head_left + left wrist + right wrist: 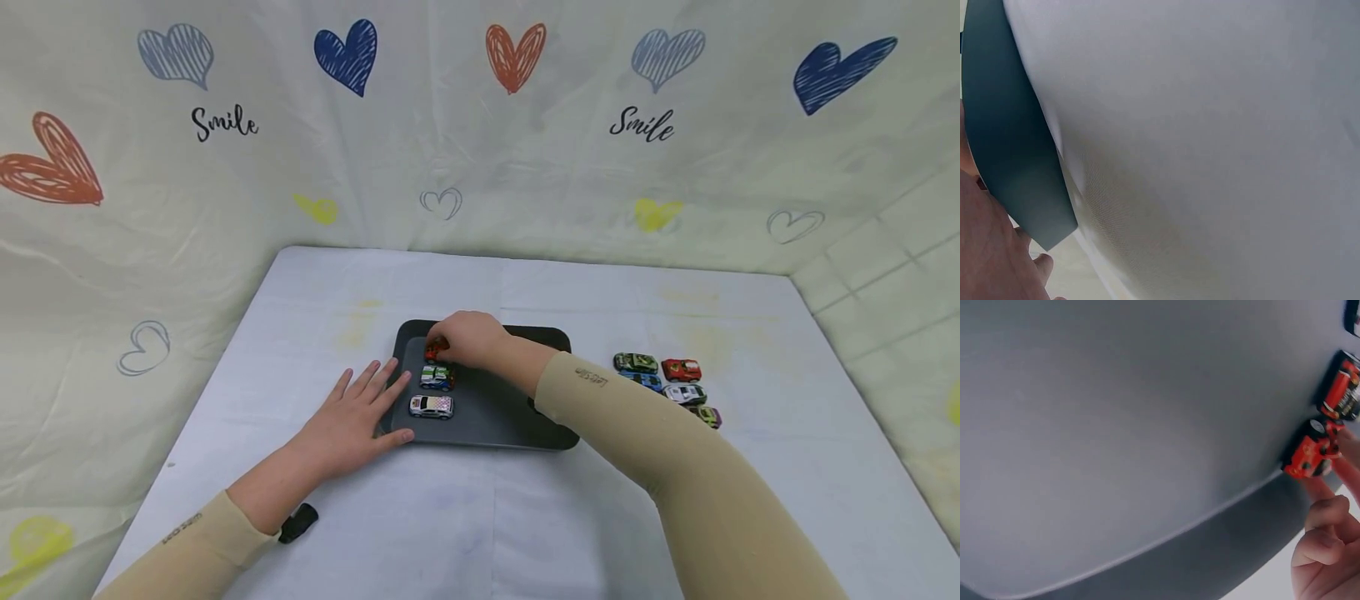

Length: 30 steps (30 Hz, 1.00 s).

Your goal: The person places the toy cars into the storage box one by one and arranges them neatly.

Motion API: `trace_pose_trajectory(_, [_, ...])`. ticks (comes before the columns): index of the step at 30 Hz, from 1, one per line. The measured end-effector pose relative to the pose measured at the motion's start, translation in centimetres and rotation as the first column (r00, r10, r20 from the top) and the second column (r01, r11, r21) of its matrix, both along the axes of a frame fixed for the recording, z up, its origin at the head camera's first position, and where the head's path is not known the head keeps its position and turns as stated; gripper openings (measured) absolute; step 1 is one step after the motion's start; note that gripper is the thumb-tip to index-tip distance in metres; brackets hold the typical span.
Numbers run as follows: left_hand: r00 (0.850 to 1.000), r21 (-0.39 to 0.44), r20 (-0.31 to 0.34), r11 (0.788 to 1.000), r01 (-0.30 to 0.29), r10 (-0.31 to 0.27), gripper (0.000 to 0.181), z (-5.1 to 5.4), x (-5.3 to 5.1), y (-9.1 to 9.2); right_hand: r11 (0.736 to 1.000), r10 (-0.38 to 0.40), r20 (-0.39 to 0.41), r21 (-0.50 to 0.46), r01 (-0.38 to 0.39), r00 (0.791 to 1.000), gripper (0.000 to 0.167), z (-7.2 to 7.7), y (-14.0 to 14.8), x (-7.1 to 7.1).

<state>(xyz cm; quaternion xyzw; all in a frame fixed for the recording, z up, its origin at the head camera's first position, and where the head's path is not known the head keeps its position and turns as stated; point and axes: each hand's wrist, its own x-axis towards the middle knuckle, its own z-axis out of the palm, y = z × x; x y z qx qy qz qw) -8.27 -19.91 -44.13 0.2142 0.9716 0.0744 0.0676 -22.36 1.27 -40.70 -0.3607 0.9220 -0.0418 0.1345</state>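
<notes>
A dark grey tray [487, 408] lies on the white-covered table. In its far left corner my right hand [468, 337] pinches a small red toy car [1313, 450] between thumb and fingertips; the car's underside is hidden. Just nearer in the tray is a white, green and blue toy car [437, 377], and nearer still a silver-white toy car [431, 407], forming a column along the left side. My left hand [352, 429] has its fingers spread flat at the tray's left edge, holding nothing. The left wrist view shows the tray's outer side [1016, 125] beside this hand.
Right of the tray, several toy cars stand grouped on the table: a green one [635, 362], a red one [681, 370], a blue one [641, 381], a white one [685, 393] and a yellow-green one [707, 415]. A heart-printed curtain [450, 150] hangs behind the table.
</notes>
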Motion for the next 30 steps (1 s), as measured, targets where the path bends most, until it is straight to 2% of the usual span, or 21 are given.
trace_pose_trajectory(5, [1.000,-0.022,0.007,1.000,-0.006,0.006,0.092,-0.3,0.0,0.0,1.000,-0.010,0.008,-0.013,0.010,1.000,0.033,0.7,0.3,-0.1])
trace_pose_trajectory(13, [1.000,-0.021,0.009,1.000,-0.003,0.003,0.090,0.4,0.1,0.3,0.998,-0.041,0.038,-0.045,0.043,0.998,0.040,2.0,1.3,0.2])
trace_pose_trajectory(17, [1.000,-0.026,0.004,1.000,-0.002,0.002,0.090,0.2,0.1,0.3,0.995,-0.060,0.046,-0.077,0.063,0.997,0.041,3.0,2.2,0.4])
trace_pose_trajectory(23, [1.000,-0.026,-0.016,1.000,-0.004,0.004,0.090,-0.2,0.1,0.0,0.983,-0.093,0.052,-0.154,0.100,0.994,0.042,4.3,4.4,0.7])
trace_pose_trajectory(30, [1.000,-0.013,-0.030,1.000,0.005,-0.006,0.092,-0.5,0.1,-0.1,0.962,-0.147,0.050,-0.225,0.155,0.988,0.042,5.6,8.3,1.4])
